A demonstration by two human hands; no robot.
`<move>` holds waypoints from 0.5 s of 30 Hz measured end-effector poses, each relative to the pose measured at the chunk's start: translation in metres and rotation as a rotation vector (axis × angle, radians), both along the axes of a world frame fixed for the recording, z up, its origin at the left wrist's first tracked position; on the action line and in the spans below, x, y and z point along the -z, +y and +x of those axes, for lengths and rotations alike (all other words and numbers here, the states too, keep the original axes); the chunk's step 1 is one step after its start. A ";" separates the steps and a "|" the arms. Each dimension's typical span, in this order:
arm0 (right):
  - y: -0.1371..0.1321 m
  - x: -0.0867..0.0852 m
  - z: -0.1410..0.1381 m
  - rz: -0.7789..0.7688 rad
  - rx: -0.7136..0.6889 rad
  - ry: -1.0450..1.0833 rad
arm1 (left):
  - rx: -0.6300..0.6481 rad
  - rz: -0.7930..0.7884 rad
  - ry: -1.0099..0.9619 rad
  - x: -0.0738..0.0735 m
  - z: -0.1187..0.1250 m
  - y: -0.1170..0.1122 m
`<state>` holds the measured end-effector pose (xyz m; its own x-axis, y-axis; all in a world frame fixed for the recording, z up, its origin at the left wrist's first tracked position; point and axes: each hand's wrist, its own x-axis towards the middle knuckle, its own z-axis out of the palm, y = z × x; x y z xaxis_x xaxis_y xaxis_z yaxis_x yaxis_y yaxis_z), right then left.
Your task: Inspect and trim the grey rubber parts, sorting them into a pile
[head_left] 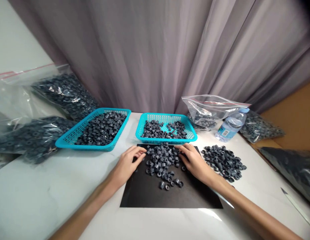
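"Count the grey rings (pixel 161 160)?"
"Too many, heaped towards one black mat's (pixel 144 196) twelve o'clock. Left hand (pixel 127 163) at the heap's nine, right hand (pixel 195 161) at three, loosely curled; can't tell if gripping."
"Else?"
"Two perforated turquoise baskets (pixel 167 141), ten and twelve; one clear bottle (pixel 233 123), two o'clock, label (pixel 225 132) illegible."

Some sort of small workshop corner — a white table (pixel 44 193) laid with a black mat (pixel 149 195), turquoise baskets (pixel 167 140) and zip bags (pixel 207 105), with small dark ring-shaped parts (pixel 162 160) in bulk. A grey curtain (pixel 144 56) hangs behind (whether the room is part of a home, I cannot tell).
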<state>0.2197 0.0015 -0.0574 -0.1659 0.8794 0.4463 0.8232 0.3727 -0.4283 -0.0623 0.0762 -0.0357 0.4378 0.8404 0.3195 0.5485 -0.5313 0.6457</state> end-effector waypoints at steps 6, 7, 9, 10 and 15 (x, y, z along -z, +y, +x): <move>-0.003 -0.015 -0.006 -0.047 -0.034 0.080 | 0.050 -0.085 -0.097 0.005 0.016 -0.012; -0.004 -0.019 -0.005 -0.048 -0.028 0.083 | 0.044 -0.096 -0.113 0.005 0.016 -0.013; -0.005 -0.029 -0.002 -0.042 0.000 0.076 | 0.027 -0.113 -0.142 0.006 0.014 -0.012; -0.004 -0.034 0.001 -0.035 0.024 0.067 | 0.017 -0.120 -0.153 0.006 0.013 -0.012; 0.025 -0.055 0.017 -0.019 0.164 -0.049 | -0.060 -0.166 -0.180 0.009 0.013 -0.013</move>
<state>0.2367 0.0264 -0.0026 -0.0406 0.9048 0.4240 0.8924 0.2237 -0.3919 -0.0497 0.0633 -0.0444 0.3342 0.9105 0.2435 0.4443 -0.3800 0.8113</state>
